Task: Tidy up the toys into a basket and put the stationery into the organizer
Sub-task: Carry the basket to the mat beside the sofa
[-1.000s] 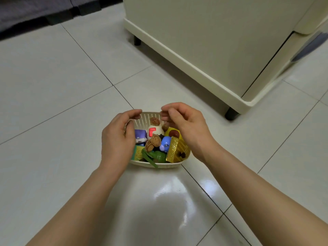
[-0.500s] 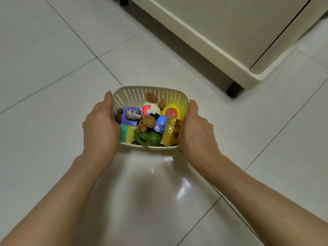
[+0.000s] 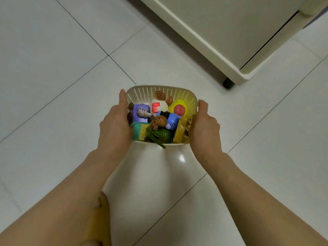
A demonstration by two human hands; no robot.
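the basket (image 3: 159, 88), full of toys, is held between both hands over the tiled floor (image 3: 53, 68), near a cream cabinet (image 3: 221, 23). the left hand (image 3: 115, 125) grips its left wall, thumb along the rim. the right hand (image 3: 205, 128) grips the right wall likewise, fingers hidden. a purple block (image 3: 140, 112), yellow toy (image 3: 179, 107) and gold box (image 3: 180, 132) lie inside. whether the basket touches the floor cannot be told.

A cream slotted basket (image 3: 159, 89) sat level between both palms, heaped with bright toys (image 3: 159, 119), above the tiled floor.
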